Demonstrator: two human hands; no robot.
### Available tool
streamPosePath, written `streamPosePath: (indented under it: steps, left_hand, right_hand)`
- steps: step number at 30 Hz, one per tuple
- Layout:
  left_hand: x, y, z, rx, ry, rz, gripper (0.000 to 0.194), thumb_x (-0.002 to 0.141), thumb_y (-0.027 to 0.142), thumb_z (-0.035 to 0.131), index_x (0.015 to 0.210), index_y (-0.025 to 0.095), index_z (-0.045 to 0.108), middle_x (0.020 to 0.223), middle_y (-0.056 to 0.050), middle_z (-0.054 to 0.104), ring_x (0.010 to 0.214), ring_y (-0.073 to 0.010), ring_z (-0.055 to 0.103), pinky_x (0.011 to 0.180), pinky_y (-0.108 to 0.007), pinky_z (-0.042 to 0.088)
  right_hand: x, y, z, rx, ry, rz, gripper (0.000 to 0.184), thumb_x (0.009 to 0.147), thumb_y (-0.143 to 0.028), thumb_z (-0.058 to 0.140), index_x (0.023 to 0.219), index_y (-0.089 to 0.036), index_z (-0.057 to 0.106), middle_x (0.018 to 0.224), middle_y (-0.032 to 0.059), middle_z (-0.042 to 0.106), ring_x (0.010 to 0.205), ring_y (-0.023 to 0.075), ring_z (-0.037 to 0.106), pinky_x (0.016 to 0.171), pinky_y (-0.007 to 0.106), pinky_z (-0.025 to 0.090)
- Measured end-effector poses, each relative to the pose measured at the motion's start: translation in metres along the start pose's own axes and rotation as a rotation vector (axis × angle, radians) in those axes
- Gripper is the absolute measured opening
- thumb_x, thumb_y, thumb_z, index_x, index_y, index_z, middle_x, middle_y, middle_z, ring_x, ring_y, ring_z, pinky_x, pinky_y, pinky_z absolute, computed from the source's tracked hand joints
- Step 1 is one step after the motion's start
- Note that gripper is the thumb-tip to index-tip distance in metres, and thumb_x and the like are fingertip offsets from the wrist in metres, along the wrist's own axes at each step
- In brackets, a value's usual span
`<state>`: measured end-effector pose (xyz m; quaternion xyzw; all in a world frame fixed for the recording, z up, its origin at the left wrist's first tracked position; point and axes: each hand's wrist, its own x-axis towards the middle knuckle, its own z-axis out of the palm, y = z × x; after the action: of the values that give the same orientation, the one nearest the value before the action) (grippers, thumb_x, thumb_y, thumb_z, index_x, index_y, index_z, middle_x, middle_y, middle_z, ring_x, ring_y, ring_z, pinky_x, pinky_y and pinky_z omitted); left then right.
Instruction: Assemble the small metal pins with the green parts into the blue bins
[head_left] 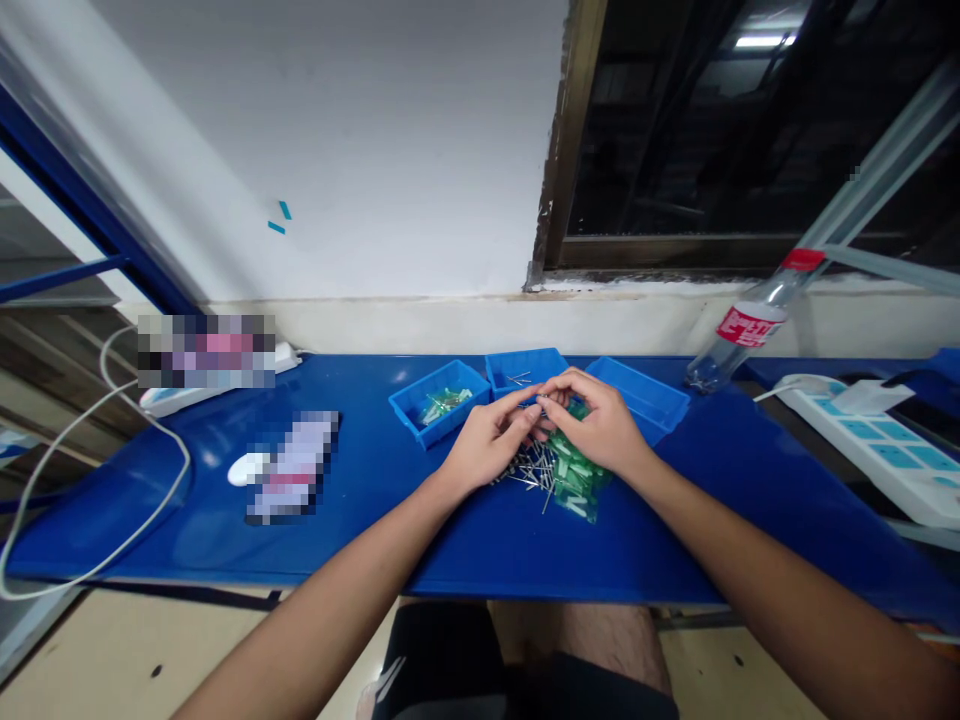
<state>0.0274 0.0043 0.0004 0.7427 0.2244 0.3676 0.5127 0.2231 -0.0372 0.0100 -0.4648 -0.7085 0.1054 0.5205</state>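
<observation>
Bare forearms (352,585) angle inward, left hand (486,440) and right hand (600,425) fingertips bunched, can't tell on what, over thin silver metal pins (534,468) heaped on glossy blue table (480,560), presumably for short reach.

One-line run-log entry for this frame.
left hand, right hand: fingers close together | held item: unclear | below: metal pins, green pieces | behind: blue bins
</observation>
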Motion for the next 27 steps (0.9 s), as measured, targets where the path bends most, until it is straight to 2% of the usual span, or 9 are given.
streamPosePath:
  steps: [4,8,13,18,23,27]
  left_hand:
    - [0.002,0.003,0.0,-0.054,0.079,-0.038,0.045,0.096,0.048,0.068,0.128,0.017,0.075,0.119,-0.01,0.079,0.102,-0.0268,0.078,0.09,-0.038,0.063]
    - [0.004,0.0,-0.001,-0.103,0.166,-0.076,0.045,0.085,0.045,0.081,0.12,0.017,0.078,0.117,-0.011,0.08,0.11,-0.0299,0.077,0.102,-0.045,0.061]
    - [0.005,0.0,-0.001,-0.157,0.197,-0.079,0.047,0.08,0.041,0.086,0.118,0.015,0.078,0.116,-0.013,0.08,0.111,-0.0298,0.077,0.107,-0.048,0.06]
    - [0.006,-0.002,-0.002,-0.164,0.235,-0.04,0.036,0.08,0.037,0.085,0.109,0.016,0.08,0.111,-0.011,0.081,0.106,-0.0275,0.078,0.104,-0.047,0.061]
    - [0.009,-0.01,-0.004,-0.122,0.268,0.0,0.026,0.082,0.033,0.083,0.098,0.016,0.073,0.102,-0.011,0.082,0.097,-0.0229,0.079,0.097,-0.041,0.063]
    - [0.008,-0.012,-0.006,0.017,0.261,0.043,0.021,0.084,0.031,0.081,0.094,0.017,0.07,0.097,-0.008,0.08,0.091,-0.0204,0.077,0.087,-0.036,0.064]
  right_hand:
    - [-0.001,0.003,-0.001,-0.001,-0.013,0.009,0.008,0.092,-0.024,0.067,0.099,-0.025,0.071,0.093,0.003,0.073,0.08,0.0196,0.067,0.076,0.036,0.055]
    - [0.0,0.002,-0.002,-0.012,-0.045,-0.028,0.011,0.092,-0.021,0.065,0.099,-0.025,0.073,0.103,0.0048,0.074,0.087,0.0207,0.068,0.079,0.036,0.056]
    - [-0.001,0.003,-0.001,-0.014,-0.047,-0.02,0.011,0.093,-0.019,0.065,0.098,-0.025,0.072,0.103,0.0046,0.073,0.084,0.0199,0.067,0.078,0.036,0.055]
    - [-0.002,0.002,0.001,-0.069,-0.061,-0.047,0.01,0.095,-0.02,0.064,0.098,-0.024,0.072,0.1,0.0049,0.072,0.082,0.0196,0.066,0.077,0.037,0.055]
    - [-0.005,0.003,0.004,-0.038,-0.056,0.025,0.009,0.096,-0.025,0.064,0.1,-0.024,0.072,0.101,0.0053,0.074,0.083,0.02,0.069,0.077,0.038,0.057]
    - [-0.005,0.003,0.003,0.041,-0.068,0.081,0.019,0.096,-0.03,0.066,0.114,-0.024,0.071,0.102,0.0057,0.075,0.086,0.0209,0.071,0.077,0.038,0.058]
